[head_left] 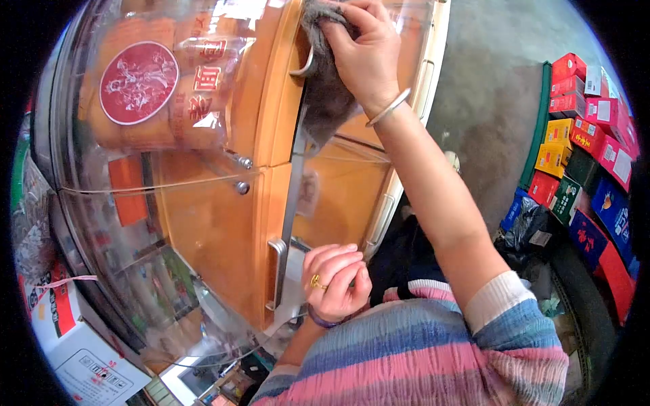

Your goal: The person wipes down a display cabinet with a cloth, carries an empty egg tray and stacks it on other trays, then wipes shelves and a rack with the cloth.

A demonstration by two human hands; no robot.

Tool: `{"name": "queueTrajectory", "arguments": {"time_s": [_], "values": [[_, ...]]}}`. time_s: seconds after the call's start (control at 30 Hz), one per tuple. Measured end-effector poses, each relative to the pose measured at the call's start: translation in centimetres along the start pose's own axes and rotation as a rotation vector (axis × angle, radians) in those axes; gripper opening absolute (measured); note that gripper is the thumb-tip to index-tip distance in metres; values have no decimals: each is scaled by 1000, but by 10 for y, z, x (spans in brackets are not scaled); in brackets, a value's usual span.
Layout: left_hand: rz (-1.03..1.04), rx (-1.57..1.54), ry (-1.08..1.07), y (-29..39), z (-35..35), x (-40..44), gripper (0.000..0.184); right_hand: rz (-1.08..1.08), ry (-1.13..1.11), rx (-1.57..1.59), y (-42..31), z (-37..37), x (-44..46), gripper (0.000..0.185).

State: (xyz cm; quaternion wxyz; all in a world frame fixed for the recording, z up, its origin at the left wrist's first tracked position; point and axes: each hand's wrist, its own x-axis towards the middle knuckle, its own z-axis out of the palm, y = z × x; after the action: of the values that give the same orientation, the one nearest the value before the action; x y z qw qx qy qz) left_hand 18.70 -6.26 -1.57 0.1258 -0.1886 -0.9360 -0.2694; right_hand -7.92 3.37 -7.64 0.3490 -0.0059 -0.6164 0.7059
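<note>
Grasping the grey cloth (317, 18) in the right hand (367, 55) at the orange cabinet (276, 128), loosely clenching the seemingly empty left hand (336, 283) lower down, and ideally keeping the cloth bunched for pressing evenly.

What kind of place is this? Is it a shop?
It looks like a small shop or stockroom, though I can't be sure. Bright printed boxes are piled on the right, a white carton sits lower left, beside a glossy orange cabinet.
</note>
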Motion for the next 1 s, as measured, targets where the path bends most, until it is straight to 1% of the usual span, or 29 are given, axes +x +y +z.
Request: {"name": "queueTrajectory", "arguments": {"time_s": [0.03, 0.07, 0.13, 0.2, 0.27, 0.33, 0.4, 0.43, 0.53, 0.57, 0.6, 0.67, 0.73, 0.8, 0.83, 0.87, 0.93, 1.0], "values": [[-21, -23, -17, 3, 0, 2, 8, -84, 8, -93, -4, -2, -6, 26], [-20, -32, -7, 1, 1, 2, 8, -187, -46, -177, -6, -6, -21, 34], [-13, -46, 16, -5, 5, 0, 7, -145, -144, -113, -28, -5, -66, 45], [-4, -43, -4, -5, 3, 2, 7, -60, -300, -57, -47, -3, -96, 51], [6, -39, -2, -7, 1, 2, 7, -62, -295, -52, -47, -4, -96, 47], [-1, -37, 4, -7, -2, -2, 7, -63, -389, -53, -52, -10, -107, 48], [13, -54, 6, -12, -1, -4, 6, -142, -520, 13, -58, -19, -146, 50], [19, -64, -7, -11, -2, -3, 6, -154, -539, 13, -65, -22, -156, 53], [47, -75, -26, -8, -4, -1, 5, -205, -504, -70, -50, -17, -144, 51], [43, -75, -14, -8, -5, -3, 5, -166, -390, -152, -41, -7, -132, 48], [43, -66, -8, -10, -6, -4, 5, -80, -279, -163, -33, 2, -115, 46], [29, -51, 1, -9, -8, -9, 5, -92, -295, -128, -33, -3, -106, 46], [51, -67, 2, -14, -5, -14, 4, -177, -410, -69, -43, -14, -135, 49], [62, -68, -29, -13, -3, -19, 7, -184, -435, 7, -60, -19, -156, 49], [64, -81, -26, -11, -2, -21, 7, -188, -429, -7, -58, -20, -153, 46], [65, -90, -25, -9, -2, -20, 7, -201, -377, 39, -54, -18, -147, 39], [65, -98, -21, -10, -3, -23, 6, -31, -370, 140, -61, -17, -132, 33], [43, -96, -18, -12, -5, -29, 5, -63, -415, 193, -70, -16, -141, 31]]}}
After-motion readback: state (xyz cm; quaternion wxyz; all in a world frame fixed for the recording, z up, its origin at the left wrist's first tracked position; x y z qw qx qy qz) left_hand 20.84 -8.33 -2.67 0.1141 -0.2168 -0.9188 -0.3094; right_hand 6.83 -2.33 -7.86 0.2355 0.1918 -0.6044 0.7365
